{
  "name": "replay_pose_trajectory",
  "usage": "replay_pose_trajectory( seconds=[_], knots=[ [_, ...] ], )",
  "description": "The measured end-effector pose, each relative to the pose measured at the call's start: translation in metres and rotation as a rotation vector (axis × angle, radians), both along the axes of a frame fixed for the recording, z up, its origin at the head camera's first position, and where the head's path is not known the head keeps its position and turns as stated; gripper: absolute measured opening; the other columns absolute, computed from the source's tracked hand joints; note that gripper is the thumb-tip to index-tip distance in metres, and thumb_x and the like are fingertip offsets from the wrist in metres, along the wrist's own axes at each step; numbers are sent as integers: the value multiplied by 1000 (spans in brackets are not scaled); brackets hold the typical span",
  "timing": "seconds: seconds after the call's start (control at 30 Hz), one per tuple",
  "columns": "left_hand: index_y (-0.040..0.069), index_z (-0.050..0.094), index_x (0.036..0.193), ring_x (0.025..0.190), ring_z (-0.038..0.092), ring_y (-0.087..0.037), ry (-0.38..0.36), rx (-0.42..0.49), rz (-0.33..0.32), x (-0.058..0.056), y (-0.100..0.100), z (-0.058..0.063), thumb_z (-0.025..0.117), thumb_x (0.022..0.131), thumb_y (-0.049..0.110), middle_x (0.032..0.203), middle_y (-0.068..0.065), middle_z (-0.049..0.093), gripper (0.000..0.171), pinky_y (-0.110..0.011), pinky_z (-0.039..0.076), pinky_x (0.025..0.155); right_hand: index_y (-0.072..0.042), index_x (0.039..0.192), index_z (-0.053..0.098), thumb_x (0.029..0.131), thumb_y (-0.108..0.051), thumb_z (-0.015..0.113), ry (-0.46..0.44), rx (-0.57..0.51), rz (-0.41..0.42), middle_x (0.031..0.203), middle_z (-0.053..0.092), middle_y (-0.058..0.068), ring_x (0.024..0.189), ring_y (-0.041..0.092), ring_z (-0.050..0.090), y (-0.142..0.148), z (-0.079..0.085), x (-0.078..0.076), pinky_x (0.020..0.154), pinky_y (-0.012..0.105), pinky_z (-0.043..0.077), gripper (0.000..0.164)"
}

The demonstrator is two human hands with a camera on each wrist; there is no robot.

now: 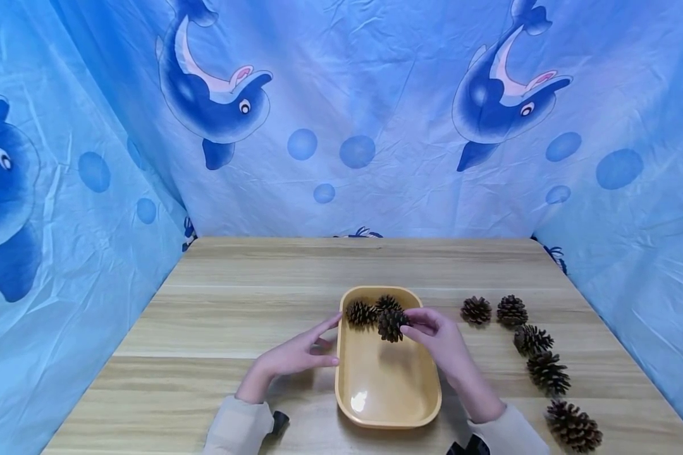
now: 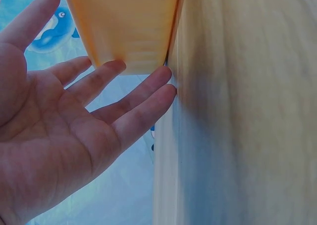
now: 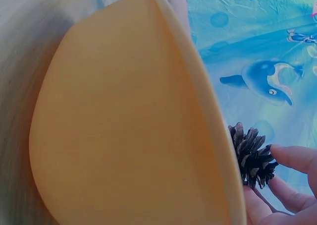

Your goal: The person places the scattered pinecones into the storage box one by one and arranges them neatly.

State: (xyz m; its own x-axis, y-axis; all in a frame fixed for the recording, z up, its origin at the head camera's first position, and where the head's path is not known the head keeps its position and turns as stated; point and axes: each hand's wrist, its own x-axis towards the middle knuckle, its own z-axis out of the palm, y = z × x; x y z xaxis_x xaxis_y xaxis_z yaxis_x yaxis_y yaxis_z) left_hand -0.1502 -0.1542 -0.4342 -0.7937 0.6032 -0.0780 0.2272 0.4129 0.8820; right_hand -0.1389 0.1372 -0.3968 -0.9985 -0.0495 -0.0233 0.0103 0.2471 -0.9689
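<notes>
A yellow-orange rectangular tray (image 1: 387,392) with rounded corners stands on the wooden table. Two pine cones lie at its far end, one pine cone (image 1: 361,314) on the left and another pine cone (image 1: 387,303) beside it. My right hand (image 1: 437,335) pinches a third pine cone (image 1: 392,325) above the tray; the right wrist view shows that pine cone (image 3: 252,158) between thumb and fingers, past the rim. Against the tray's left side rests my left hand (image 1: 296,354), its fingers extended. In the left wrist view the fingertips (image 2: 116,65) meet the tray's outer wall.
To the right of the tray, several loose pine cones form a curved line, from one pine cone (image 1: 476,311) at the back to a pine cone (image 1: 573,426) near the front. Blue dolphin-print cloth (image 1: 364,76) hangs behind and at both sides of the table (image 1: 233,316).
</notes>
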Motion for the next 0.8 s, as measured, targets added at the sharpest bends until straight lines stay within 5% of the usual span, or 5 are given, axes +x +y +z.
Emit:
replay_pose_trajectory(
  seconds=[0.23,0.6,0.8],
  knots=[
    [15,9,157,129,47,-44,7,-3,-11,0,0,0,66,91,25,162,-20,10,88,-58,41,110,2,119,63,84,-10,72,-3,2,7,120,65,19,111,28,64,-11,1,-1,94,27,56,37],
    [12,9,157,128,48,-43,4,2,-17,1,0,1,66,91,26,162,-21,12,88,-56,41,110,8,118,60,83,-2,70,-77,-110,61,114,65,16,100,15,63,-26,1,-7,83,14,54,37],
    [11,8,157,128,48,-44,7,8,-17,2,0,1,66,92,24,162,-21,11,88,-57,41,110,10,117,58,82,0,70,-94,-123,89,105,66,13,88,9,61,-32,-4,-12,81,20,56,38]
  ],
)
